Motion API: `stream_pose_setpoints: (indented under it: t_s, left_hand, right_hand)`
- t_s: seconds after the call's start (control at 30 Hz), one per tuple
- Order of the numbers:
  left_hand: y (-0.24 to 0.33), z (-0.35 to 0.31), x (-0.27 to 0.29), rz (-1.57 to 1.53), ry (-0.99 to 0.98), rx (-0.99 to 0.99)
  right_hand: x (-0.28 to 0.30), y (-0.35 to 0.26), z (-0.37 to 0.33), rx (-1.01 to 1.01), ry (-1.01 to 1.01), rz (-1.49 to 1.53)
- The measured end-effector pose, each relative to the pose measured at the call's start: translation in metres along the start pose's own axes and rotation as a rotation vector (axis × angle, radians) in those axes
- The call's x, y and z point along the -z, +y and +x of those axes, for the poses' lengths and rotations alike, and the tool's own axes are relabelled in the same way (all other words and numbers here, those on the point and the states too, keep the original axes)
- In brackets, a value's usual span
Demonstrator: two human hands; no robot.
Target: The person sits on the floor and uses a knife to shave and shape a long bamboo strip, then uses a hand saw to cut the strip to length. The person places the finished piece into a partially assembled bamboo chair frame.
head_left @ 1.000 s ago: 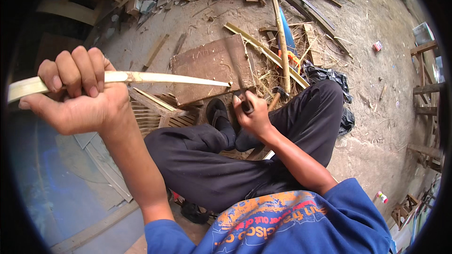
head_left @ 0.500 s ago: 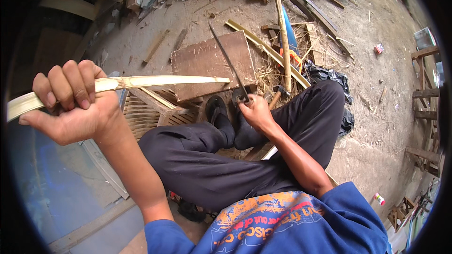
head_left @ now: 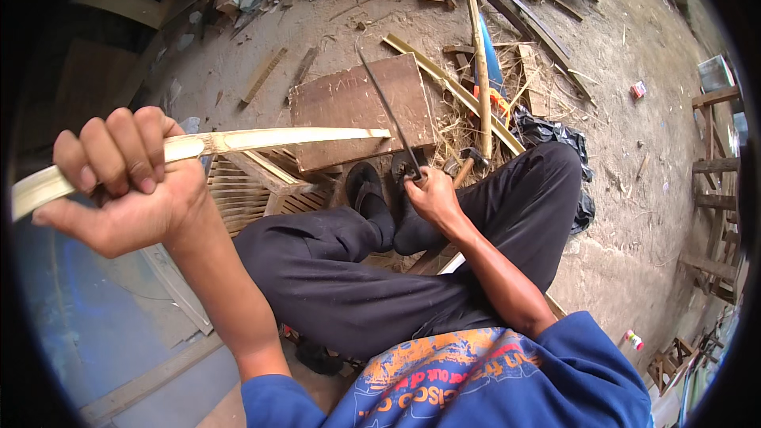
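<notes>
There it is, across the shirt [head_left: 507,396]: bold lettering [head_left: 456,381] in orange and red, easy to spot, upside down from up here; over on the board [head_left: 357,115], faint marks [head_left: 346,82] by the far edge, too unclear to read

Soft light is brightest on the floor [head_left: 626,206] at right; the upper left sinks into shadow. Black vignetting rings the fisheye view, bending edges near its rim. Hazy glare veils the blue panel [head_left: 103,309], lower left; the pale strip [head_left: 277,136] looks fairly crisp.

A pale strip [head_left: 277,137] points toward a dark blade [head_left: 388,110].
</notes>
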State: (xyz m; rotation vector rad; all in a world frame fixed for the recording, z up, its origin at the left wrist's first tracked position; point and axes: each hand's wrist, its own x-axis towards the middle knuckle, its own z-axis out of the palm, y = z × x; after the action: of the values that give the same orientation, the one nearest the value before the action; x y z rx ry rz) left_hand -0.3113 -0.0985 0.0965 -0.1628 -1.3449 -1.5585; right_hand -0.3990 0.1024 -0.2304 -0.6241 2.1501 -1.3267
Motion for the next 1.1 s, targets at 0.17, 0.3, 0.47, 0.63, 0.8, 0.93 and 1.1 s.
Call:
stream_pose_setpoints:
  t_s: [0.17, 0.3, 0.47, 0.63, 0.8, 0.93, 1.1]
  left_hand:
    - [0.007, -0.002, 0.004, -0.042, -0.034, 0.035]
    - [-0.004, 0.003, -0.013, 0.027, 0.045, 0.007]
    - [-0.001, -0.003, -0.006, -0.004, 0.03, 0.002]
    - [0.004, -0.001, 0.0, -0.022, 0.004, 0.01]
    - [-0.002, -0.002, -0.019, 0.107, 0.09, -0.011]
    - [-0.002, 0.0, -0.012, 0.035, 0.03, -0.007]
    - [-0.003, -0.003, -0.009, 0.005, 0.004, 0.008]
  right_hand:
    - [0.013, -0.038, -0.001, 0.199, 0.128, 0.14]
    - [-0.019, 0.063, -0.004, -0.133, -0.075, -0.001]
    - [0.002, 0.004, -0.008, -0.044, -0.035, -0.009]
    - [0.021, -0.046, -0.01, 0.163, 0.103, 0.173]
    - [-0.003, 0.036, -0.01, -0.165, -0.18, -0.14]
    - [0.015, -0.013, 0.0, -0.008, -0.003, 0.029]
    - [0.016, -0.03, -0.007, 0.152, 0.089, 0.102]
